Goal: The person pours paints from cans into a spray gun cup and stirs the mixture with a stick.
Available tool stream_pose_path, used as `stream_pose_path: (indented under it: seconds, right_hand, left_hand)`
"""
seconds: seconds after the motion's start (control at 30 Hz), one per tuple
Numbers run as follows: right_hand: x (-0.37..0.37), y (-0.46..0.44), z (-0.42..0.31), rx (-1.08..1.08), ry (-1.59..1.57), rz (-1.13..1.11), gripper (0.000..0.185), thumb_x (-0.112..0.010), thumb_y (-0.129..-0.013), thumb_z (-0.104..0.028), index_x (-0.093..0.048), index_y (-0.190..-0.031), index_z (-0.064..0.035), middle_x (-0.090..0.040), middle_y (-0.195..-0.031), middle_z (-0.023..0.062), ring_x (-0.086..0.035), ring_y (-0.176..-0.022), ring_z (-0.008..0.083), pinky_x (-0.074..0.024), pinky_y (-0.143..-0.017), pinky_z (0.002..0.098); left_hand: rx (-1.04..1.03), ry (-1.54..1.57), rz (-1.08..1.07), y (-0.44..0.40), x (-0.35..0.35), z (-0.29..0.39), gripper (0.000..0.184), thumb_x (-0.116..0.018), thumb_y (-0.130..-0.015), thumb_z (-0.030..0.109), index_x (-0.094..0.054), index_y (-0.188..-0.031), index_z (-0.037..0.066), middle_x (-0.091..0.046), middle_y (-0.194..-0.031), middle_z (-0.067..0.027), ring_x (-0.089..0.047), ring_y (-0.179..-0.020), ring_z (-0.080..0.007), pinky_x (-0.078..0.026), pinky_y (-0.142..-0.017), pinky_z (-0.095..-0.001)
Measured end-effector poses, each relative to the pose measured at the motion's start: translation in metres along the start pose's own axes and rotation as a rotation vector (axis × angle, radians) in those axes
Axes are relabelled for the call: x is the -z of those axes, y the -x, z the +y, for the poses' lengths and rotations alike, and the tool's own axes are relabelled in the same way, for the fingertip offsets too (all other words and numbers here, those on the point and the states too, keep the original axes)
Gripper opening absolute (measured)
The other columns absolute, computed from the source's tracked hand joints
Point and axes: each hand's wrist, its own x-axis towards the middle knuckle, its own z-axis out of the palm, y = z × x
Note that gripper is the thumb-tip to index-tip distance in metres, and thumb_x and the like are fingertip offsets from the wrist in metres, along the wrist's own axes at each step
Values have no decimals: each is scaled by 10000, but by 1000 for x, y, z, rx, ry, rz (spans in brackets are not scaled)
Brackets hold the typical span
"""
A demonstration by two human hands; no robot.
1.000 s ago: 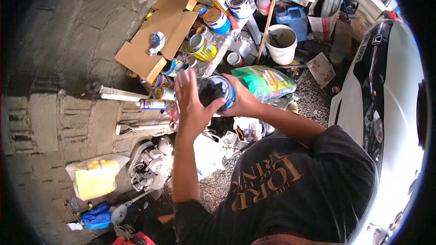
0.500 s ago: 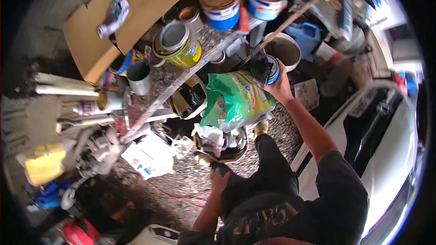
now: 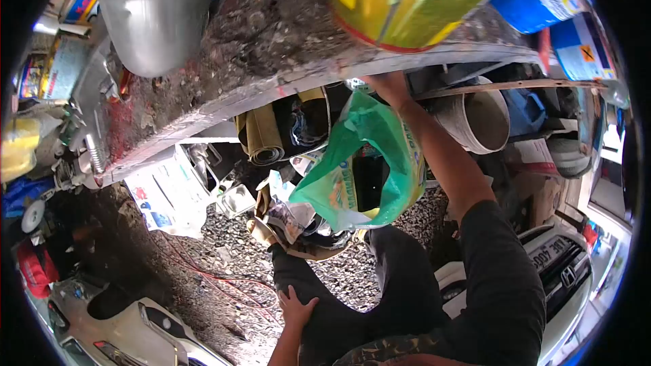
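My right hand (image 3: 388,87) reaches beneath the front edge of the workbench (image 3: 271,34). Its fingers are mostly hidden there, so whether they hold anything does not show. A small pale object (image 3: 356,85), too hidden to name, lies by the fingertips. Below my right forearm stands a green plastic bag (image 3: 319,193), its mouth wide and its inside dark. My left hand (image 3: 296,308) rests on my left thigh with fingers spread, holding nothing.
On the bench stand a metal pot (image 3: 159,17), a yellow can (image 3: 400,0) and blue-and-white cans (image 3: 536,0). A whitish bucket (image 3: 485,122) and a wooden stick (image 3: 522,85) are right of my arm. Parked cars (image 3: 563,257) flank me; red cords (image 3: 210,274) cross the gravel.
My right hand has moved from above the bag, where it held a can with a blue label, to under the bench edge. My view is closer to the bench. The can is out of sight.
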Motion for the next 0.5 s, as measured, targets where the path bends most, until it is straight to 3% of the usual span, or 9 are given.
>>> stream_pose_path:
  seconds: [0.03,0.1,0.17,0.2,0.3,0.33,0.4,0.43,0.5]
  right_hand:
    - [-4,-3,2,94,72,6,648,-906,-706,-285,-626,-1221,-9,-694,-1171,146,-656,-1094,251,-494,-957,377]
    - [-2,-1,9,115,117,17,544,-880,-731,-257,-670,-1168,-12,-711,-1156,136,-663,-1084,263,-494,-955,385]
    - [14,2,-1,-97,14,-82,520,-871,-735,-221,-673,-1164,-5,-714,-1139,146,-655,-1099,273,-483,-975,396]
    - [32,8,-20,-174,-48,-176,695,-887,-715,-225,-581,-1299,-4,-653,-1247,176,-613,-1184,294,-466,-1008,396]
    - [50,46,-24,2,-13,259,915,-911,-685,-240,-426,-1425,-5,-560,-1352,213,-560,-1261,323,-466,-1021,404]
    - [56,61,-7,73,-25,292,1087,-934,-633,-253,-308,-1485,0,-494,-1399,235,-517,-1301,367,-444,-1061,423]
    - [75,95,-2,-11,41,428,1096,-932,-614,-224,-312,-1485,18,-492,-1399,237,-510,-1306,369,-418,-1092,428]
    - [84,118,2,-71,74,498,1101,-930,-604,-209,-314,-1485,26,-490,-1400,239,-507,-1308,370,-405,-1108,431]
    - [110,164,0,-87,39,547,1123,-925,-590,-188,-298,-1495,34,-477,-1416,238,-492,-1327,374,-383,-1132,425]
  left_hand:
    - [-79,-38,96,1,-8,-2,870,-789,-819,457,-419,-1489,44,-355,-1529,-282,-454,-1329,-485,-416,-1096,-522]
    - [-320,310,343,-8,41,46,562,-728,-874,253,-533,-1349,22,-495,-1385,-251,-524,-1234,-447,-461,-1029,-502]
    - [-470,623,575,-15,120,125,260,-607,-896,-21,-624,-1155,1,-632,-1104,-198,-606,-1041,-390,-515,-882,-463]
    - [-629,587,637,-26,161,163,243,-595,-895,-26,-631,-1134,1,-629,-1060,-200,-607,-994,-391,-515,-847,-442]
    - [-835,646,595,-72,248,282,128,-546,-927,-20,-631,-1021,0,-644,-934,-189,-638,-895,-373,-510,-754,-420]
    - [-910,763,499,-111,248,310,160,-513,-1019,84,-634,-1023,-20,-666,-927,-127,-656,-814,-199,-560,-737,-341]
    - [-867,876,247,-150,271,380,277,-476,-1038,230,-653,-1053,17,-653,-873,-79,-640,-736,-157,-554,-665,-316]
    - [-904,626,359,-192,275,403,242,-474,-1025,184,-644,-1033,13,-654,-894,-112,-654,-750,-201,-556,-685,-331]
    - [-880,735,124,-254,292,434,140,-506,-952,166,-615,-982,84,-625,-855,-59,-512,-631,-128,-397,-541,-269]
